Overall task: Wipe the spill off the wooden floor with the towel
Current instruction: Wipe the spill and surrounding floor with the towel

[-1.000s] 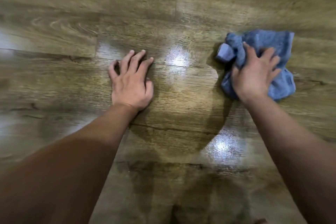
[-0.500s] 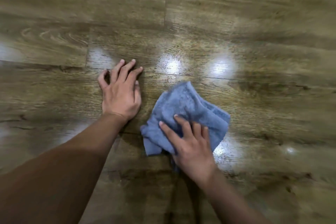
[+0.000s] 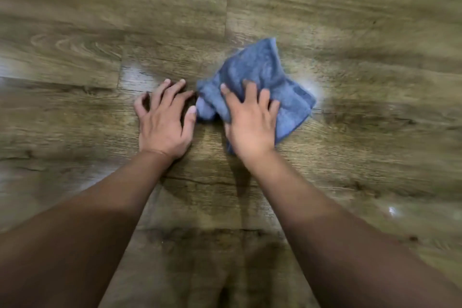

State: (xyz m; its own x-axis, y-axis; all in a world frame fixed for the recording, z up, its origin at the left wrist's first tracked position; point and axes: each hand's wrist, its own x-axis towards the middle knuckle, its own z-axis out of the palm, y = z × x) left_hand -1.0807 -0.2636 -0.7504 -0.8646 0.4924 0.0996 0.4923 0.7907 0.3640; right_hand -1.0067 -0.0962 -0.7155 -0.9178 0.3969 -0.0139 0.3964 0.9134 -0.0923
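A crumpled blue towel [image 3: 260,75] lies on the wooden floor [image 3: 362,132] just right of centre. My right hand [image 3: 250,122] presses down on its near half with spread fingers, palm flat on the cloth. My left hand [image 3: 165,120] rests on the bare floor directly left of the towel, fingers spread, its thumb almost touching the towel's left edge. A wet sheen [image 3: 132,75] glints on the plank beyond my left hand. No distinct puddle shows; the frame is blurred toward the edges.
Brown wood-grain planks fill the whole view. Bright light reflections sit on the floor at the towel's right corner [image 3: 316,87] and at lower right [image 3: 392,211]. My shadow darkens the planks between my forearms.
My right hand has slid the towel from near my body forward and to the right, after an earlier sweep in from the far right. My left hand has stayed planted on the floor.
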